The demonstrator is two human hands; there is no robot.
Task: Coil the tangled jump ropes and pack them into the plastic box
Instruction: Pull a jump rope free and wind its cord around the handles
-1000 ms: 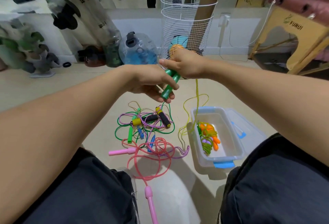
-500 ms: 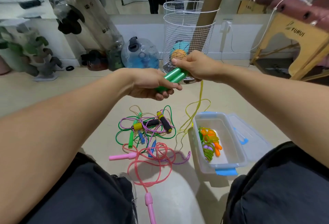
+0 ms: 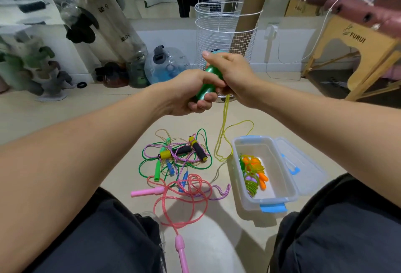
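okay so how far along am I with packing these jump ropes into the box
Done: one coiled rope with orange handles lies in the plastic box. In hand: both hands, left and right, grip the green handles, yellow cord dangling uncoiled. Left: the tangled pile and the pink rope on the floor.

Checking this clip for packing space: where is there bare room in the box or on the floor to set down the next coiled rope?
Inside the plastic box, the right half is bare; the coiled ropes sit against its left wall. Bare floor also lies between the hands and the tangled ropes. Crowded: left of the box, where that pile and the pink rope spread.
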